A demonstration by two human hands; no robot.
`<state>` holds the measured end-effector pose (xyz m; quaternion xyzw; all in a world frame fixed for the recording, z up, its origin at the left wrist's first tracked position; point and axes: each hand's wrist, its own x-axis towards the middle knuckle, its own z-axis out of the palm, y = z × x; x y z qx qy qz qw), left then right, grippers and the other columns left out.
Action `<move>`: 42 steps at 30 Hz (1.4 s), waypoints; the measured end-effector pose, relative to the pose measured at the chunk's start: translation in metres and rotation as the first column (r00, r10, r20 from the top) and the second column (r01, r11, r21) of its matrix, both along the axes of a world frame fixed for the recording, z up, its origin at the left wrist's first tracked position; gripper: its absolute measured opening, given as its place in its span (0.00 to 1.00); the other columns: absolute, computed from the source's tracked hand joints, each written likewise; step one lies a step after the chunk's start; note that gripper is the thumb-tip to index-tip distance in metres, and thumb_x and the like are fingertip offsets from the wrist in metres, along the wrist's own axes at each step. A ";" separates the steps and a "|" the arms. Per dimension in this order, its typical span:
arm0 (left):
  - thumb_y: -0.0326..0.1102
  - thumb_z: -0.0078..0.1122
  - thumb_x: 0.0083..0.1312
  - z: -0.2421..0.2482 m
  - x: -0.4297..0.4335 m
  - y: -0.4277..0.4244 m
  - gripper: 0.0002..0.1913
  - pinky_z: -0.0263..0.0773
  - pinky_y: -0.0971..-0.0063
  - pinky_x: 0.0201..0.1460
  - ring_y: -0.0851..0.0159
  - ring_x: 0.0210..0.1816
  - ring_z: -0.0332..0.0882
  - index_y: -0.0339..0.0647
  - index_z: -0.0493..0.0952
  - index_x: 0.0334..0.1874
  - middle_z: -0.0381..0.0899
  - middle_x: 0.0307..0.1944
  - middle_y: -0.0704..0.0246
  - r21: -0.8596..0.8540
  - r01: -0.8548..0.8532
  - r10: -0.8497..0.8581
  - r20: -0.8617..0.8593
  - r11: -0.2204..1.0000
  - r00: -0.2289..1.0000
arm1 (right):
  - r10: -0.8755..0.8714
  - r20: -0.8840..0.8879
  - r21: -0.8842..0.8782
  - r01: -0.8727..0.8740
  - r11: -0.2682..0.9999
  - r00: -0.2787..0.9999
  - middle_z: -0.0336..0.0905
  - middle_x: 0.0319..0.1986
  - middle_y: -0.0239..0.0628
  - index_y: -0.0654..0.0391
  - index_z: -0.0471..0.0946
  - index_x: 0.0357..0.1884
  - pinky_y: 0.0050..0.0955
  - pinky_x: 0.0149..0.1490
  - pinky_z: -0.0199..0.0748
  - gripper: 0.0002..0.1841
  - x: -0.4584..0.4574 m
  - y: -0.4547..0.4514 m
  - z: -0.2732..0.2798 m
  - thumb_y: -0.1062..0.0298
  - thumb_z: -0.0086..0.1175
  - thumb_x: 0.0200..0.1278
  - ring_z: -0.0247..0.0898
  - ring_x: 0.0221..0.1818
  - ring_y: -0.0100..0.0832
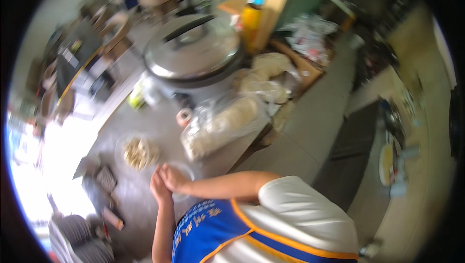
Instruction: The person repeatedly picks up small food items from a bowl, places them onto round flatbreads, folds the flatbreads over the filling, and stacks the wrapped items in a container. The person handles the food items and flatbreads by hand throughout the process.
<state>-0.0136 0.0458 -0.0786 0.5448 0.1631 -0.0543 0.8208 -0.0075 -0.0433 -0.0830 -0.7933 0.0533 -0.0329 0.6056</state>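
In front of my apron, my left hand [161, 187] and my right hand [175, 178] are brought together over the metal table [138, 194]. The palms face each other, and whether anything lies between them is hidden. Just beyond my fingertips stands a clear round tub [120, 154] holding pale small pieces [136, 153], too blurred to identify. A second clear round container or lid [187, 170] sits behind my right hand, partly covered by it. Farther right on the table is a clear plastic bag [225, 127] of stacked pale round items.
A large lidded cooker [192, 50] stands at the table's far end, with a small roll [184, 117] before it. More bagged pale items [272, 76] lie beside it. At left are a grey cloth-like item [96, 192] and a pink-and-white box [112, 219]. Chairs [116, 27] stand beyond.
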 end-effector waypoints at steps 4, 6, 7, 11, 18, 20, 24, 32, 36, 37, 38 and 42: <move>0.48 0.46 0.82 0.025 -0.008 -0.012 0.21 0.75 0.72 0.35 0.70 0.34 0.77 0.39 0.79 0.39 0.82 0.35 0.68 0.361 0.065 -0.060 -0.025 0.930 0.998 | 0.025 -0.118 0.080 -0.016 0.997 0.993 0.79 0.27 0.63 0.65 0.77 0.30 0.56 0.43 0.70 0.28 -0.002 -0.014 0.020 0.48 0.44 0.79 0.76 0.35 0.64; 0.50 0.46 0.82 0.035 -0.009 -0.014 0.21 0.74 0.73 0.34 0.71 0.34 0.78 0.39 0.78 0.41 0.81 0.35 0.69 0.295 0.090 -0.087 -0.023 0.951 0.996 | 0.052 -0.131 0.113 -0.037 0.993 0.990 0.80 0.28 0.62 0.65 0.78 0.35 0.55 0.43 0.70 0.26 -0.002 -0.018 0.022 0.48 0.45 0.78 0.76 0.35 0.63; 0.50 0.46 0.82 0.038 -0.008 -0.016 0.21 0.74 0.73 0.33 0.71 0.33 0.78 0.40 0.78 0.42 0.81 0.34 0.70 0.228 0.090 -0.089 -0.014 0.969 0.996 | 0.072 -0.144 0.126 -0.054 0.991 0.987 0.80 0.29 0.61 0.66 0.79 0.39 0.55 0.43 0.71 0.25 -0.001 -0.018 0.021 0.49 0.45 0.78 0.77 0.35 0.63; 0.55 0.47 0.81 0.040 -0.006 -0.019 0.22 0.71 0.75 0.29 0.71 0.31 0.76 0.42 0.76 0.41 0.79 0.32 0.71 0.070 0.048 -0.045 -0.042 0.996 0.998 | 0.095 0.019 0.002 -0.095 0.996 0.995 0.82 0.33 0.59 0.66 0.80 0.49 0.52 0.43 0.73 0.23 0.003 -0.017 0.013 0.52 0.46 0.78 0.77 0.34 0.60; 0.57 0.46 0.80 0.037 -0.010 0.008 0.23 0.70 0.74 0.27 0.70 0.26 0.71 0.44 0.72 0.36 0.74 0.29 0.71 0.084 0.005 0.010 -0.179 0.996 0.984 | 0.157 -0.241 0.339 -0.068 0.938 0.958 0.83 0.28 0.53 0.64 0.81 0.37 0.47 0.43 0.74 0.27 0.002 -0.036 0.013 0.49 0.42 0.81 0.80 0.32 0.50; 0.56 0.46 0.81 0.026 -0.004 0.000 0.23 0.69 0.73 0.28 0.70 0.27 0.71 0.42 0.73 0.37 0.73 0.27 0.71 0.228 0.024 -0.004 -0.086 0.973 0.996 | 0.115 -0.269 0.239 -0.049 0.970 0.956 0.83 0.28 0.54 0.64 0.80 0.33 0.49 0.46 0.74 0.28 -0.002 -0.030 0.015 0.49 0.42 0.80 0.81 0.35 0.52; 0.50 0.47 0.80 0.016 0.001 -0.004 0.21 0.72 0.67 0.36 0.64 0.32 0.74 0.36 0.73 0.38 0.75 0.28 0.64 0.620 0.038 -0.027 -0.027 0.784 0.999 | 0.297 -0.329 0.238 -0.226 0.945 0.896 0.84 0.30 0.51 0.60 0.80 0.35 0.44 0.36 0.76 0.27 -0.001 -0.025 0.020 0.45 0.44 0.79 0.82 0.34 0.44; 0.34 0.77 0.52 0.028 -0.007 0.011 0.34 0.73 0.56 0.55 0.44 0.53 0.77 0.35 0.67 0.59 0.75 0.52 0.50 0.981 0.044 -0.422 0.039 0.187 0.906 | 0.664 -0.235 0.823 -0.217 0.524 0.710 0.65 0.21 0.21 0.50 0.76 0.29 0.22 0.23 0.56 0.09 0.002 -0.045 0.012 0.63 0.58 0.69 0.57 0.19 0.19; 0.30 0.81 0.43 0.039 -0.009 0.007 0.48 0.71 0.56 0.63 0.42 0.60 0.73 0.36 0.61 0.67 0.70 0.61 0.49 0.986 0.050 -0.574 0.050 0.157 0.817 | 0.623 -0.181 0.623 -0.401 0.671 0.761 0.74 0.22 0.27 0.53 0.78 0.33 0.25 0.23 0.64 0.07 0.003 -0.051 0.005 0.64 0.58 0.69 0.68 0.20 0.21; 0.30 0.81 0.43 0.042 -0.010 0.005 0.50 0.71 0.56 0.64 0.41 0.62 0.72 0.36 0.60 0.69 0.69 0.63 0.49 0.988 0.022 -0.587 0.072 0.152 0.806 | 0.595 -0.192 0.508 -0.440 0.740 0.780 0.76 0.23 0.29 0.55 0.78 0.36 0.26 0.24 0.67 0.07 0.001 -0.055 0.004 0.64 0.58 0.70 0.71 0.21 0.23; 0.30 0.81 0.42 0.045 -0.011 0.003 0.52 0.71 0.57 0.65 0.41 0.63 0.71 0.36 0.58 0.71 0.67 0.65 0.49 0.989 -0.006 -0.599 0.094 0.147 0.795 | 0.581 -0.184 0.415 -0.473 0.777 0.793 0.79 0.25 0.32 0.56 0.79 0.39 0.27 0.24 0.70 0.07 0.001 -0.057 0.005 0.63 0.59 0.71 0.74 0.22 0.24; 0.35 0.77 0.52 0.058 -0.014 -0.001 0.39 0.74 0.56 0.60 0.43 0.57 0.78 0.37 0.67 0.67 0.79 0.56 0.51 0.925 0.221 -0.509 -0.035 0.309 0.860 | 0.549 -0.213 0.336 -0.467 0.818 0.808 0.84 0.30 0.40 0.59 0.78 0.46 0.32 0.30 0.76 0.14 0.003 -0.068 0.009 0.58 0.60 0.71 0.80 0.27 0.30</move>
